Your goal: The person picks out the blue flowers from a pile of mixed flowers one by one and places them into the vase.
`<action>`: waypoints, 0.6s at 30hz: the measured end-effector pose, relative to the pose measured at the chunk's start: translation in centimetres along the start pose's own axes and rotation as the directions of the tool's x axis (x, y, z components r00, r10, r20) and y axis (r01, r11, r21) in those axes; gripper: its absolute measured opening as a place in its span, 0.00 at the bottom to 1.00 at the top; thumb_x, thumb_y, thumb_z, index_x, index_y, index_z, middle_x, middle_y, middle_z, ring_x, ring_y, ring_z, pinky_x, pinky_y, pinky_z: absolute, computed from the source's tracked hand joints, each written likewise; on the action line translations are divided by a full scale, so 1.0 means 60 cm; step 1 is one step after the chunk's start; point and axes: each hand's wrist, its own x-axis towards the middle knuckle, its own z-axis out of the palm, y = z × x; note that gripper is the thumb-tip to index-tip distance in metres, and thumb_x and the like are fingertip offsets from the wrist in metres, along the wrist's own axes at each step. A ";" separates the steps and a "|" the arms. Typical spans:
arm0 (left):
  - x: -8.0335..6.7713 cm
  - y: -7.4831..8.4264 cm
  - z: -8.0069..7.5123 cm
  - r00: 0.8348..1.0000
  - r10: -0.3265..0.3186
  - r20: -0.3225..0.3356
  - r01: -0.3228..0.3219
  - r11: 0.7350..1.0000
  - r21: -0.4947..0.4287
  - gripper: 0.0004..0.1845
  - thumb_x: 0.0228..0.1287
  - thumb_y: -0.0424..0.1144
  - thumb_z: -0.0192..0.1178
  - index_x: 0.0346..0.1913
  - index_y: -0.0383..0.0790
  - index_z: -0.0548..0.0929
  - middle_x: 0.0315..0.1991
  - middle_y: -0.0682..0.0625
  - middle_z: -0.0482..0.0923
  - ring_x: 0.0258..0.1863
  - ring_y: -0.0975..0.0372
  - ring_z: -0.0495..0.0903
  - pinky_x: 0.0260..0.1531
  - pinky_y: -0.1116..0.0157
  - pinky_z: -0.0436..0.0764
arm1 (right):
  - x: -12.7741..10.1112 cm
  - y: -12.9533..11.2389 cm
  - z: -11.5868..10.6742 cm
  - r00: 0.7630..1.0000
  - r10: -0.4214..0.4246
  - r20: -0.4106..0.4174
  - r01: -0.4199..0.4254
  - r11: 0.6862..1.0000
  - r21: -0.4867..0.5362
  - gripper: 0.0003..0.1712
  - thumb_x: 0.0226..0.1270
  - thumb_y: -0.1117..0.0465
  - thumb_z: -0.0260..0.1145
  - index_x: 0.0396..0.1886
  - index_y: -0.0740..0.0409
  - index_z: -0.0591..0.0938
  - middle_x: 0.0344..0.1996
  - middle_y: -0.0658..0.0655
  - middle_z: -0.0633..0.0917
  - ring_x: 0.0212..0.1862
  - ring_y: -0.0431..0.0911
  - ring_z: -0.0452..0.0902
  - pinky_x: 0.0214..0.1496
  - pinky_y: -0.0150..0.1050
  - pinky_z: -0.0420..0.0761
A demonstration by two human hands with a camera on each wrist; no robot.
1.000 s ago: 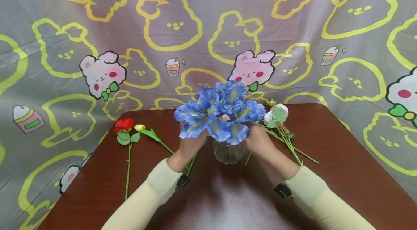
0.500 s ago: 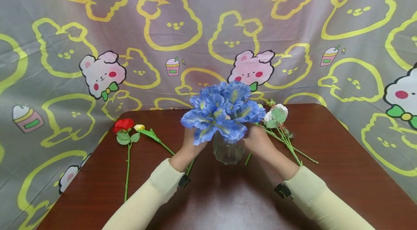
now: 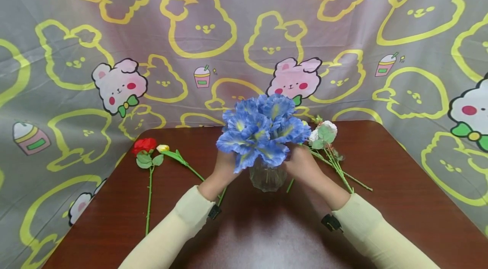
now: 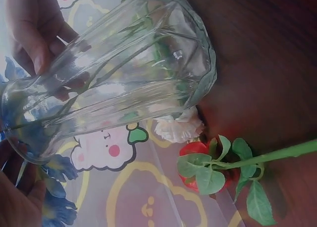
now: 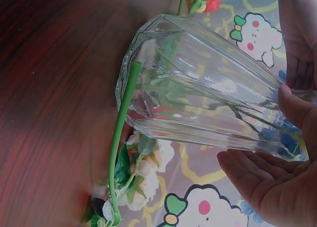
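Observation:
Blue artificial irises [image 3: 263, 131] spread over a clear faceted glass vase [image 3: 268, 179] in the middle of the head view. Their thin stems [image 5: 247, 117] show through the glass in the right wrist view. My right hand [image 5: 272, 175] holds the vase near its neck, thumb on one side and fingers on the other. At the mouth, my left hand [image 4: 20, 187] is close to a stem by the rim [image 4: 34, 158], its fingers bent under the blossoms. From above, petals hide the fingers of both hands; the left fingertips run out of its wrist view.
A red rose [image 3: 145, 145] and a yellow-white tulip [image 3: 163, 148] lie on the brown table [image 3: 114, 201] at the left. White flowers [image 3: 324, 131] with green stems lie at the right. A cartoon-printed cloth [image 3: 228, 40] hangs behind the table.
The left blossoms have shifted right and drawn in over the vase, the left hand moving slightly with them. The right hand and vase have stayed in place.

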 end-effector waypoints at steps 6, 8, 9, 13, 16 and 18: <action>-0.003 -0.004 -0.010 0.997 0.083 0.001 -0.077 0.924 0.374 0.07 0.47 0.23 0.66 0.33 0.26 0.83 0.29 0.39 0.83 0.32 0.49 0.82 0.37 0.55 0.81 | 0.001 -0.001 0.000 0.999 0.030 0.027 -0.030 1.000 0.000 0.23 0.42 0.77 0.59 0.44 0.71 0.80 0.12 0.46 0.58 0.17 0.40 0.53 0.20 0.35 0.57; -0.005 -0.005 -0.013 0.997 0.072 -0.002 -0.065 0.917 0.395 0.08 0.47 0.24 0.67 0.34 0.26 0.83 0.29 0.39 0.83 0.31 0.49 0.82 0.35 0.54 0.81 | 0.002 0.000 0.001 0.999 0.023 0.022 -0.023 1.000 -0.004 0.23 0.42 0.76 0.59 0.45 0.71 0.80 0.11 0.44 0.57 0.17 0.39 0.52 0.20 0.35 0.57; -0.005 -0.005 -0.014 0.998 0.065 -0.008 -0.056 0.917 0.394 0.08 0.48 0.24 0.67 0.34 0.26 0.83 0.29 0.39 0.84 0.31 0.50 0.83 0.34 0.55 0.82 | 0.002 -0.001 0.001 0.999 0.023 0.023 -0.023 1.000 -0.009 0.25 0.41 0.77 0.59 0.46 0.72 0.80 0.11 0.44 0.56 0.17 0.39 0.52 0.19 0.35 0.57; -0.007 -0.007 -0.024 0.994 0.109 0.006 -0.101 0.899 0.427 0.09 0.47 0.25 0.69 0.34 0.26 0.83 0.27 0.39 0.84 0.28 0.51 0.84 0.29 0.54 0.82 | 0.002 -0.001 -0.002 0.999 0.026 0.040 -0.025 1.000 -0.015 0.29 0.42 0.76 0.59 0.52 0.71 0.80 0.11 0.45 0.59 0.17 0.39 0.53 0.19 0.35 0.58; -0.009 -0.008 -0.038 0.991 0.134 0.020 -0.129 0.886 0.445 0.13 0.46 0.25 0.70 0.38 0.26 0.83 0.31 0.38 0.84 0.31 0.50 0.85 0.31 0.53 0.83 | 0.002 0.000 -0.008 0.997 0.036 0.066 -0.036 0.999 0.005 0.30 0.43 0.76 0.60 0.54 0.70 0.79 0.13 0.47 0.64 0.18 0.41 0.57 0.20 0.36 0.61; -0.009 -0.008 -0.048 0.990 0.139 0.038 -0.141 0.885 0.443 0.16 0.45 0.27 0.72 0.40 0.26 0.83 0.34 0.39 0.84 0.33 0.51 0.85 0.33 0.54 0.83 | 0.002 0.002 -0.014 0.997 0.017 0.070 -0.020 0.999 0.036 0.28 0.47 0.75 0.64 0.54 0.68 0.78 0.19 0.51 0.74 0.22 0.43 0.66 0.24 0.37 0.67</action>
